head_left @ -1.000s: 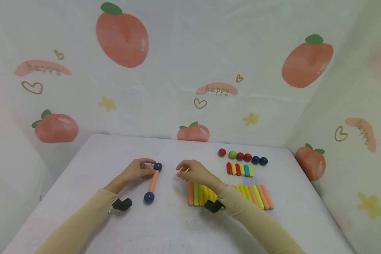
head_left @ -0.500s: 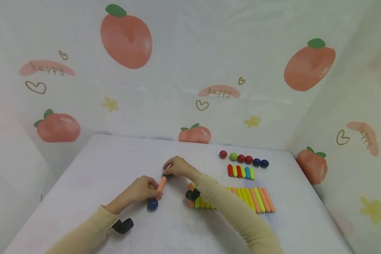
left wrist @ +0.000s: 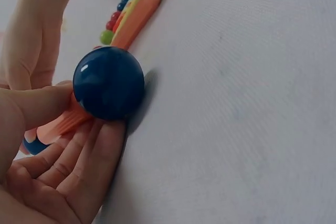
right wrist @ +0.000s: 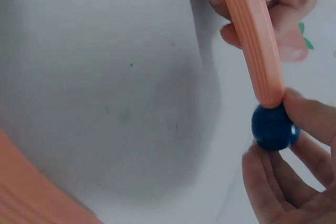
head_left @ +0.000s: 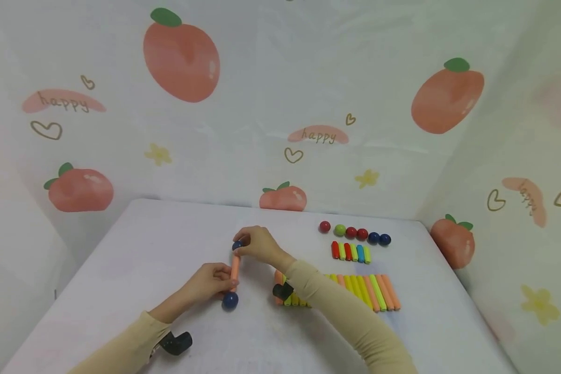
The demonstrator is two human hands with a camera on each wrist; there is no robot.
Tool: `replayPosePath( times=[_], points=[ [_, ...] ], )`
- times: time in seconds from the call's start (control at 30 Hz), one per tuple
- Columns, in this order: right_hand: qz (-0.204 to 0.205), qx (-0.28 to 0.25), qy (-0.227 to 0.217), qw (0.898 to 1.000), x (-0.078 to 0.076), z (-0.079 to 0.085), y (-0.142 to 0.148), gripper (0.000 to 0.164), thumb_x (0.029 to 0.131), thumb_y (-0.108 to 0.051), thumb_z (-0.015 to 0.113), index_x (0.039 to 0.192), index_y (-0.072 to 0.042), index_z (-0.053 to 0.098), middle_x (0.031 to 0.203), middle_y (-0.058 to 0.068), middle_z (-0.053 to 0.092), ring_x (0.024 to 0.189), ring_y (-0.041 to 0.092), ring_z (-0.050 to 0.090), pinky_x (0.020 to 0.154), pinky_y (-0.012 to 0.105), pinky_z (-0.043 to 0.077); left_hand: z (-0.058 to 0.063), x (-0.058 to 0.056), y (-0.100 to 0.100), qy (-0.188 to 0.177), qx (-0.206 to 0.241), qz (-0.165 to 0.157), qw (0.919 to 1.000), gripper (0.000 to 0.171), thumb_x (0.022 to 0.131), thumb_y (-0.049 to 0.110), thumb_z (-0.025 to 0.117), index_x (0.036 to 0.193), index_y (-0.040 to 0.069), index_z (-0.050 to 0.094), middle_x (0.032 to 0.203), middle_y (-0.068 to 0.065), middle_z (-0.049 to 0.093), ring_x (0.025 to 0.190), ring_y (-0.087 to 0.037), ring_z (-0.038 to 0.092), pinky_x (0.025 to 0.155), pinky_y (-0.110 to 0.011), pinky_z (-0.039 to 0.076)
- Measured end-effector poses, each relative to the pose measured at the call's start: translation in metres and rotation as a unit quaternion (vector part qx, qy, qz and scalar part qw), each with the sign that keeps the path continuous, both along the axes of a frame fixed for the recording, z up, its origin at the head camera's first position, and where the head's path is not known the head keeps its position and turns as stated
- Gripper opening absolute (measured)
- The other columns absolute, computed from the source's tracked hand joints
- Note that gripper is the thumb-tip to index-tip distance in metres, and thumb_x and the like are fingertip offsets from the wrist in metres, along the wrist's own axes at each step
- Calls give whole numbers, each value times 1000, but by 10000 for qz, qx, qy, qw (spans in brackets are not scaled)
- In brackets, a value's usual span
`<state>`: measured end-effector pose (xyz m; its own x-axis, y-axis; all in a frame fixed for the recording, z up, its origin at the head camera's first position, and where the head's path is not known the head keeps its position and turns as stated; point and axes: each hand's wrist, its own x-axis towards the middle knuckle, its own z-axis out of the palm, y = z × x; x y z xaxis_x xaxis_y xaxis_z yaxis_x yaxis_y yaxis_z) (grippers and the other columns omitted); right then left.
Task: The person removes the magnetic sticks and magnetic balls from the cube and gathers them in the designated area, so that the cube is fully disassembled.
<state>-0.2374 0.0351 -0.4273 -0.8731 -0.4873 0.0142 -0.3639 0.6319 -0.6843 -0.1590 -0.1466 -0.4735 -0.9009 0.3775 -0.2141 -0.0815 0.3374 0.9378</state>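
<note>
In the head view, a salmon-orange ribbed stick (head_left: 235,267) has a dark blue ball at each end. My left hand (head_left: 209,283) pinches the stick near its close end, thumb on one side and fingers underneath. The near blue ball (left wrist: 108,83) sits right at the fingertips in the left wrist view. At the far end, my right hand (head_left: 261,246) holds the other blue ball (right wrist: 274,128) between thumb and fingers. In the right wrist view, that ball meets the stick's rounded end.
A row of long orange, yellow and green sticks (head_left: 385,293) lies right of centre, partly behind the right sleeve. Behind it are several short coloured sticks (head_left: 348,251) and a line of red, green and blue balls (head_left: 351,232). A fruit-printed curtain (head_left: 243,104) surrounds the table.
My left hand has shifted from the stick's far end towards its near end. The right hand has come leftward and taken hold of the far ball. The stick has moved slightly right.
</note>
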Motion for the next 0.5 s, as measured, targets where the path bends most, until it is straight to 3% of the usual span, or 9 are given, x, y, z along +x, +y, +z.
replayPosePath(
  times=[0.1,0.2,0.33,0.43,0.5],
  points=[
    [-148,255,605,9977,1,-1,1,28,84,-19,79,110,-13,71,98,2,73,87,9,63,76,19,50,-3,0,0,-137,242,16,9996,44,90,17,72,118,-12,55,90,-6,72,77,-9,68,69,-28,61],
    [-247,140,755,9967,-2,0,8,28,85,-16,77,112,-11,70,102,4,73,91,12,65,80,21,52,-6,-1,0,-291,409,37,9987,46,90,16,72,119,-13,53,91,-4,71,79,-9,69,72,-28,61],
    [-189,-440,247,9985,-13,8,34,29,87,-14,76,114,-7,69,107,8,73,96,17,68,84,27,57,-9,-1,0,-318,334,93,9989,48,90,19,73,122,-11,54,94,-5,72,80,-10,69,74,-28,61],
    [-189,-752,-154,9969,-24,19,71,31,88,-17,75,117,-9,69,113,9,72,102,20,69,93,33,57,-11,-1,-1,-270,327,46,9991,47,90,19,73,122,-10,55,95,-6,72,82,-10,69,75,-28,61],
    [-327,-1005,-417,9935,-28,27,103,34,89,-21,75,120,-9,67,116,11,72,105,21,68,92,34,57,-10,-1,-3,-224,301,0,9993,46,90,20,73,122,-9,56,93,-4,71,81,-10,68,75,-27,61]
  ],
)
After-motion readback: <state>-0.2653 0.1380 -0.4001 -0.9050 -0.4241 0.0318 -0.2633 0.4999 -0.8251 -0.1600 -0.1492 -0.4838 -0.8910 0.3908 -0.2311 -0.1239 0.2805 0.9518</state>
